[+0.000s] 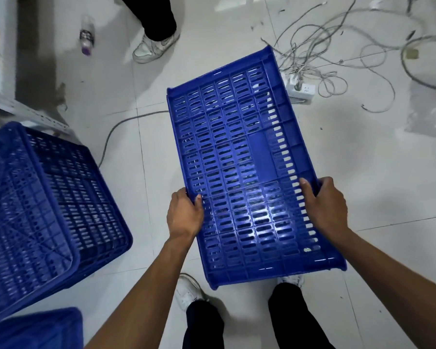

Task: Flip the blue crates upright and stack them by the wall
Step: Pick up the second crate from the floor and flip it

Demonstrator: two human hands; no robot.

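Observation:
I hold a blue slotted crate (239, 157) off the floor in the middle of the head view, its perforated face turned towards me. My left hand (184, 212) grips its left long edge near the lower half. My right hand (324, 205) grips the right long edge, thumb on the slotted face. A second blue crate (48, 205) stands at the left, bottom side up and tilted. A corner of another blue crate (35, 328) shows at the bottom left.
A power strip (301, 89) with a tangle of grey cables (337, 46) lies on the white tiled floor at the upper right. Another person's shoe (152, 47) and a plastic bottle (87, 35) are at the top. A grey cable (126, 124) runs between the crates.

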